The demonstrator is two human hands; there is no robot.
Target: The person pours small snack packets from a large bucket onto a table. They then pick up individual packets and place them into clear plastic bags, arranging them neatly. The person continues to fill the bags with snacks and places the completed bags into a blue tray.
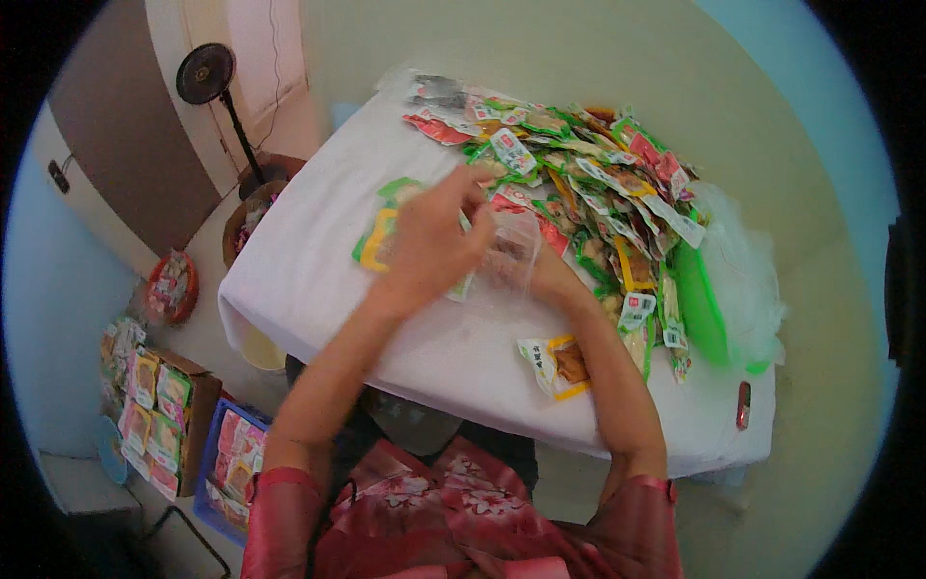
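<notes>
My left hand point(441, 231) is over the middle of the white-covered table point(304, 239), thumb and fingers curved and blurred. Whether it grips anything is not clear. Facing it, my right hand point(528, 264) holds a clear plastic bag point(522, 242), which partly covers its fingers. Green and yellow food packets point(376, 242) lie beside and partly under my left hand. A large heap of sealed food packets point(579, 174) lies beyond my hands and to the right. By my right forearm is a single yellow-edged packet point(557, 365), partly hidden by the arm.
Clear plastic bags point(738, 282) and a green plastic piece point(702, 311) lie right of the heap. A small red object point(744, 405) is near the right corner. On the floor at left are a cardboard box point(199, 412), a blue crate point(210, 499), a red basket point(189, 286) and a fan point(206, 74).
</notes>
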